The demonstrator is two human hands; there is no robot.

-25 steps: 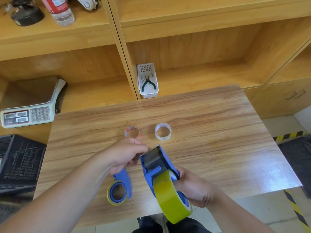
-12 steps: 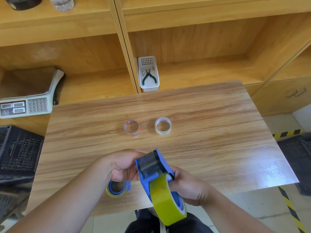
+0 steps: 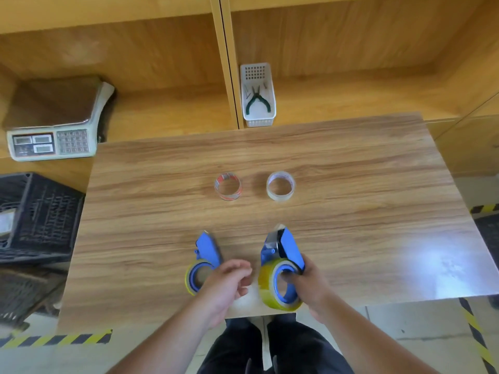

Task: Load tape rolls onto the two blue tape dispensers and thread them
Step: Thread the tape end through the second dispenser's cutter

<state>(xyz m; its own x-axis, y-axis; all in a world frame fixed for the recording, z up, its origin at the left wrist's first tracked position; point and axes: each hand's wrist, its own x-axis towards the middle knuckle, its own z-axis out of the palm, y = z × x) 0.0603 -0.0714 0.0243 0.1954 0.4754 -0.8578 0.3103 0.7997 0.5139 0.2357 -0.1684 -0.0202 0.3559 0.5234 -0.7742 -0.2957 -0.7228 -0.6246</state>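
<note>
I seem to be in a packing or stock room: behind the wooden table [image 3: 351,168] stand bare wooden shelves [image 3: 162,109] holding a weighing scale [image 3: 54,143] and a basket [image 3: 259,114] of pliers [image 3: 256,99]; hazard tape [image 3: 56,340] marks the floor beside it.

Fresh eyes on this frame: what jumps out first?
Two blue dispensers, each with a yellow roll, at the table's near edge: the right hand grips the right dispenser, while the left hand sits beside the left dispenser. Mid-table lie two small clear rolls, side by side and apart.
</note>
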